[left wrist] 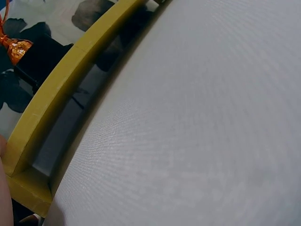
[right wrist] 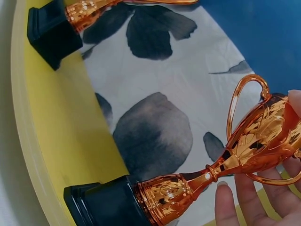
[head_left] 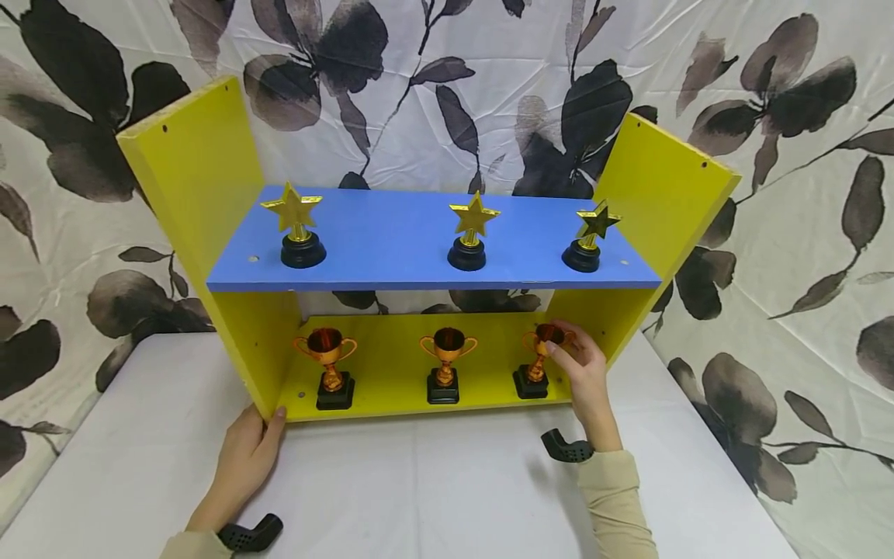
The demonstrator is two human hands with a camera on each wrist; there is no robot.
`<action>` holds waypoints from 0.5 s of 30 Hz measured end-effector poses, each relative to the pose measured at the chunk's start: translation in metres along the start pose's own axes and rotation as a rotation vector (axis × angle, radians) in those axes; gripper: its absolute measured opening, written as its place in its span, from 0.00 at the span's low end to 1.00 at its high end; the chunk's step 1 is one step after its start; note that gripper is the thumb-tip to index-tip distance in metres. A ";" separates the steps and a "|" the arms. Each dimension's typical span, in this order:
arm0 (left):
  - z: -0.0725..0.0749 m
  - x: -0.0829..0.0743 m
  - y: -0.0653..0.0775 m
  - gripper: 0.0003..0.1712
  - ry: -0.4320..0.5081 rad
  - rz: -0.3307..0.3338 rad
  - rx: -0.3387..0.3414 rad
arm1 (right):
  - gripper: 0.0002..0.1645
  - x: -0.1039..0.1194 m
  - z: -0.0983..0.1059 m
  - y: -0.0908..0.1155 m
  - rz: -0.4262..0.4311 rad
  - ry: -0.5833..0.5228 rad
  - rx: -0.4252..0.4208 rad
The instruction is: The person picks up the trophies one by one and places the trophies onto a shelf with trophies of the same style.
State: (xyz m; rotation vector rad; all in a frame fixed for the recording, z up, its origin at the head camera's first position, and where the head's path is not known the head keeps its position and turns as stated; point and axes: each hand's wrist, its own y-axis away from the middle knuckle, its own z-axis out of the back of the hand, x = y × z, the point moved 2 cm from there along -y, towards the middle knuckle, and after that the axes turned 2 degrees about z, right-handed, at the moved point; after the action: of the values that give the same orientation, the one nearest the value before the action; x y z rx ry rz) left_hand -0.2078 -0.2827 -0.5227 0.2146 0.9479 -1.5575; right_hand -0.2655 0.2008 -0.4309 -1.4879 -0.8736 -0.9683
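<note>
My right hand holds the rightmost orange trophy cup by its bowl, thumb at the rim and fingers behind. In the right wrist view this trophy cup has its black base at the yellow lower board. Down at the shelf's lower left corner, my left hand grips the yellow side panel, thumb at the front edge and fingers outside. Two more orange trophy cups, a left one and a middle one, stand upright on the lower board.
Three gold star trophies, left, middle and right, stand on the blue upper board. A yellow right panel closes the other side. Beneath lies a white tabletop; flower-patterned cloth hangs behind.
</note>
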 end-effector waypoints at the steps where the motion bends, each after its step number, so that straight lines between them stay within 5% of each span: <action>1: 0.000 0.000 0.000 0.19 -0.001 0.000 0.000 | 0.24 0.000 0.000 0.000 0.000 -0.001 -0.003; 15: -0.002 0.002 0.000 0.18 -0.004 -0.010 -0.018 | 0.24 0.001 0.003 -0.001 -0.018 0.025 -0.018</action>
State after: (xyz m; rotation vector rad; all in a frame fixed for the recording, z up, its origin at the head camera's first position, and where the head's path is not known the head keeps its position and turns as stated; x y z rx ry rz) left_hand -0.2090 -0.2829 -0.5249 0.1942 0.9603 -1.5579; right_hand -0.2656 0.2040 -0.4299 -1.4824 -0.8637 -1.0083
